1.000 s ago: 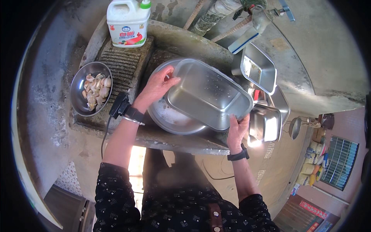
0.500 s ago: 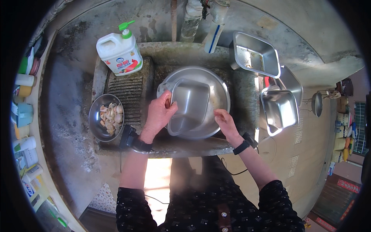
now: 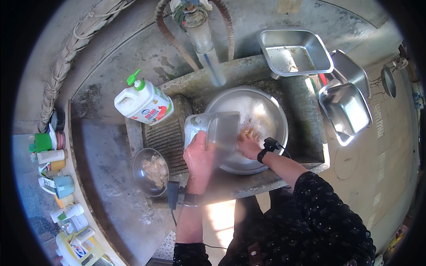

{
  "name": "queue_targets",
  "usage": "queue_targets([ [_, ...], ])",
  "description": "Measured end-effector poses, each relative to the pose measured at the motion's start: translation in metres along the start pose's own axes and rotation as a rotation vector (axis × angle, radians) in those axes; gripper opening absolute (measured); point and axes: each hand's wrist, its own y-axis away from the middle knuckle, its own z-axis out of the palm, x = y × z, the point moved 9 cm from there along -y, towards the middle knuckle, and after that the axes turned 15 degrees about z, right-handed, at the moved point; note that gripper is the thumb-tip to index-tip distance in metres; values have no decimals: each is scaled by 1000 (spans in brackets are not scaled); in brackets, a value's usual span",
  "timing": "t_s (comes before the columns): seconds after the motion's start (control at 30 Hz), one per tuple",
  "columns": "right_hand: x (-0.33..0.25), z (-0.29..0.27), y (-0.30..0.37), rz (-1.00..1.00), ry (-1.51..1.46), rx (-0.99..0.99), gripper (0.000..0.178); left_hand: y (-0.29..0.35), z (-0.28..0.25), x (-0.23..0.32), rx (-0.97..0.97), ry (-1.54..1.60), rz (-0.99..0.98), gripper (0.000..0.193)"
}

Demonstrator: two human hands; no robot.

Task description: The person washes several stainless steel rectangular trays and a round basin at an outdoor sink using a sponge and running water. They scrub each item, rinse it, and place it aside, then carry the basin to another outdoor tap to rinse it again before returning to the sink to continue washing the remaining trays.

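Note:
My left hand (image 3: 198, 156) is closed on the rim of a rectangular steel pan (image 3: 225, 128), tilted above the left side of a wide round steel basin (image 3: 284, 126). White suds and cloudy water (image 3: 262, 108) fill the basin. My right hand (image 3: 249, 145) reaches into it beside the pan, fingers down in the sudsy water. Foam and blur hide the fingertips, so I cannot make out whether they hold anything. The basin stands in a rough stone sink (image 3: 295, 108).
A white jug with a green pump (image 3: 144, 103) stands on the left ledge. Below it a steel bowl (image 3: 138, 170) holds pale meat-like pieces (image 3: 155, 170). Steel pans (image 3: 295, 52) (image 3: 346, 108) rest at the right. A pipe (image 3: 208, 62) hangs over the sink's back.
The view has turned and shifted. My left hand has tilted the pan up and moved it toward the basin's left side. My right hand has lowered from above the basin into the suds.

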Motion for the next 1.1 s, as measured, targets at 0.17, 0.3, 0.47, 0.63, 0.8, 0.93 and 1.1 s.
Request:
queue_targets([
  [0.17, 13, 23, -5, 1, 188, -50, 32, -9, 16, 7, -97, -124, 7, 22],
  [0.3, 2, -24, -13, 0, -272, 433, 40, -21, -13, 22, -78, -186, 20, 22],
  [0.47, -41, -1, -32, -132, -13, 312, 35, -28, -36, 27, -99, -265, 47, 21],
  [0.63, -7, -13, -6, -16, -269, 188, 24, -24, -15, 14, -116, -213, 21, 22],
  [0.8, 61, -53, 39, 292, -630, 190, 38, -24, 39, 10, -197, -199, 16, 24],
  [0.93, 47, -89, 33, 84, -713, 364, 35, -24, 73, 6, -249, -176, -2, 26],
  [1.1, 2, -67, -14, -89, -114, 398, 41, -26, 88, 4, -262, -180, -2, 27],
])
